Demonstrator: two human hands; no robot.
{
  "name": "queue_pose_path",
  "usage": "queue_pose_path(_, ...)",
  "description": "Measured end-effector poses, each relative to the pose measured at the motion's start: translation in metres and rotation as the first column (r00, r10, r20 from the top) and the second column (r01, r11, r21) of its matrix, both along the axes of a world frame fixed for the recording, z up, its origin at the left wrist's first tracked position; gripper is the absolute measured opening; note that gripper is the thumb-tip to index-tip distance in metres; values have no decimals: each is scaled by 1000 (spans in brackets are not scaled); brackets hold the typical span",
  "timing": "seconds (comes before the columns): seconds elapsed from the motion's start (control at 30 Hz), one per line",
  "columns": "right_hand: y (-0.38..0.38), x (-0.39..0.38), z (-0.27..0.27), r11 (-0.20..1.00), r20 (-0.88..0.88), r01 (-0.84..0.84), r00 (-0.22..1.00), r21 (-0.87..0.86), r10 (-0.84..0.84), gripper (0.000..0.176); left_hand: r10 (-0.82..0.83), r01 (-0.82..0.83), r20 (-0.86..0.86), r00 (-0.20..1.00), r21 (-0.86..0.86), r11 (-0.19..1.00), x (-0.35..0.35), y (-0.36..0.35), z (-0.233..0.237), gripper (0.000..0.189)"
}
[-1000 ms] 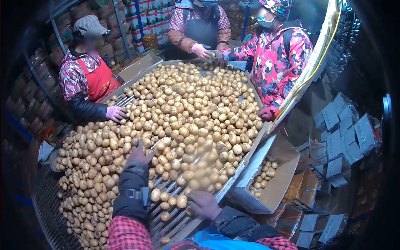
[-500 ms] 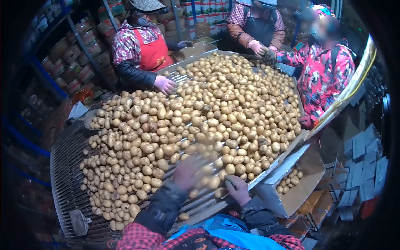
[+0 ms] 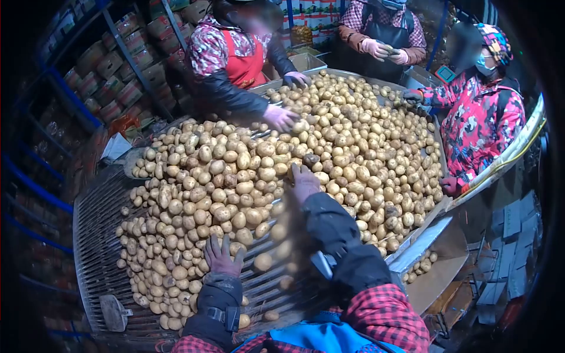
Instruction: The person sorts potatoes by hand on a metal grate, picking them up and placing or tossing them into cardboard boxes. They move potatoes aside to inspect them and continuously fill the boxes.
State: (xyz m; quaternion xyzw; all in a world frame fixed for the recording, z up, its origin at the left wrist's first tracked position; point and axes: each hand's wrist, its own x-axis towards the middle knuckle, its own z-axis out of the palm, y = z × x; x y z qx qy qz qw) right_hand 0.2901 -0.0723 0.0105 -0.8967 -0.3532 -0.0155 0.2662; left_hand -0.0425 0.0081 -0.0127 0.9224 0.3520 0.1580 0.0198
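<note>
A large heap of potatoes [image 3: 194, 206] covers a slatted metal sorting table [image 3: 97, 253]. My left hand [image 3: 223, 257], in a dusty glove, rests with fingers spread against the near edge of the heap. Farther forward, my right hand [image 3: 305, 183] reaches onto the potatoes with its fingers stretched out, just short of a dark potato [image 3: 311, 159]. I see nothing held in either hand. Between my arms, a few loose potatoes [image 3: 263, 262] lie on the bare slats, some blurred by motion.
Across the table, a person in a red apron [image 3: 244, 62] has both gloved hands at the potatoes. Two more people stand at the back and right. An open cardboard box [image 3: 438, 259] with potatoes stands at the right edge. A metal scoop-like piece [image 3: 112, 312] lies front left.
My right hand has moved forward and left onto the heap. My left hand has shifted left to the near potatoes. The red-aproned person leans farther in; the view has shifted.
</note>
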Motion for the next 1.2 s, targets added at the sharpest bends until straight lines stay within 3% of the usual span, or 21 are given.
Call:
queue_pose_path(0.1, 11, 25, 11, 989, -185, -16, 983, -148, -12, 63, -5, 5, 3, 1000, -9, 1000, 2, 1, 3, 66)
queue_pose_path(0.17, -6, 18, 39, 976, -629, -70, 755, 207, 187, 73, -14, 14, 16, 1000, -37, 999, 1, -2, 9, 65)
queue_pose_path(0.23, -19, 13, 13, 737, -612, 30, 581, 675, 537, 72, -27, 28, 33, 999, -22, 999, 2, 2, 13, 65)
queue_pose_path(0.27, -34, 1, 13, 646, -641, 169, 449, 745, 622, 72, -41, 42, 35, 999, -21, 999, 1, -1, 11, 65)
queue_pose_path(0.3, -57, -23, 40, 575, -673, 393, 180, 718, 717, 75, -36, 35, 60, 998, 4, 999, 1, -1, 7, 65)
queue_pose_path(0.33, -87, -45, 67, 550, -616, 480, -23, 684, 787, 77, 1, 0, 29, 1000, -8, 1000, 1, -2, 3, 65)
queue_pose_path(0.37, -96, -61, 68, 459, -514, 525, -45, 717, 856, 80, 4, -4, 19, 1000, -11, 1000, 1, -2, 3, 65)
queue_pose_path(0.4, -104, -77, 69, 361, -401, 569, -59, 739, 914, 83, 6, -6, 9, 1000, -12, 1000, 1, -1, 3, 66)
queue_pose_path(0.5, -146, -114, 83, 414, -449, 556, -82, 721, 890, 88, -20, 19, 48, 999, 27, 999, -1, 2, -5, 65)
queue_pose_path(0.57, -160, -127, 75, 290, -335, 392, 50, 873, 941, 77, -39, 37, 50, 998, 48, 998, -1, 4, -7, 65)
queue_pose_path(0.63, -171, -134, 75, 314, -123, 851, -290, 420, 949, 62, -47, 42, 67, 997, 69, 997, -1, 3, -7, 63)
queue_pose_path(0.67, -178, -138, 72, 296, -128, 860, -267, 417, 955, 62, -71, 66, 65, 995, 63, 996, -1, 5, -7, 63)
queue_pose_path(0.77, -213, -148, 37, 359, -475, 443, 184, 822, 861, 54, -44, 38, 59, 997, 99, 994, -2, 8, -16, 61)
queue_pose_path(0.87, -251, -145, 24, 339, -330, 139, 721, 930, 609, 38, -40, 35, 49, 998, 105, 994, -2, 8, -16, 62)
queue_pose_path(0.9, -273, -144, 36, 436, -503, 318, 755, 842, 420, 28, -25, 22, 31, 999, 96, 995, -2, 9, -18, 63)
queue_pose_path(0.97, -335, -122, 48, 345, -792, 721, 596, 601, 133, 30, -29, 24, 48, 998, 104, 994, -3, 10, -20, 64)
queue_pose_path(1.03, -407, -99, 49, 279, -836, 867, 482, 413, -263, 33, -52, 43, 86, 995, 102, 994, -4, 8, -20, 65)
queue_pose_path(1.07, -438, -91, 30, 441, -413, 848, 528, 292, -742, 43, -39, 30, 85, 996, 105, 994, -5, 7, -18, 65)
queue_pose_path(1.1, -439, -86, 35, 495, 219, 862, 465, 106, -858, 53, -50, 42, 82, 995, 96, 994, -5, 6, -15, 64)
queue_pose_path(1.13, -434, -76, 35, 507, 221, 855, 475, 113, -851, 53, -57, 50, 85, 995, 87, 995, -3, 5, -13, 64)
queue_pose_path(1.2, -411, -59, 47, 719, 25, 622, 750, 309, -661, 57, -50, 41, 96, 994, 90, 995, 0, 3, -8, 63)
